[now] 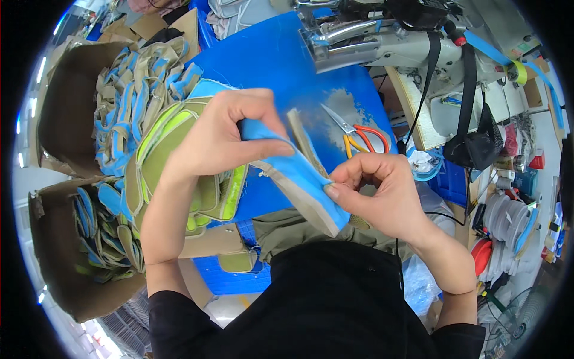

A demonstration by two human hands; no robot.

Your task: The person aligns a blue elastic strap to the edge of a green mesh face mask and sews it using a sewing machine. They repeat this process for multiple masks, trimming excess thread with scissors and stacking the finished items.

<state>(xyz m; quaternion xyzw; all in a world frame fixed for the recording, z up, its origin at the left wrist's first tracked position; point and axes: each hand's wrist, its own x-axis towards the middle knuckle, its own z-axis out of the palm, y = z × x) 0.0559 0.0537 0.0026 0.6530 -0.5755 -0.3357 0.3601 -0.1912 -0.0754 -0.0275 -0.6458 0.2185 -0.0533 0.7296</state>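
Observation:
A blue and beige sewn fabric piece is stretched between my two hands above the blue work surface. Its upper left end is pinched between the thumb and fingers of my left hand. Closed on its right edge are the thumb and fingertips of my right hand. A narrow beige and blue strip sticks up behind the piece; whether it is part of it I cannot tell. Beyond my right hand lie scissors with orange handles. Olive fabric pieces with bright green edging are stacked beside my left forearm.
A sewing machine stands at the far right, black straps hanging from it. On the left, blue and beige pieces lie heaped by a cardboard box. A nearer box holds more pieces. Thread spools are at right.

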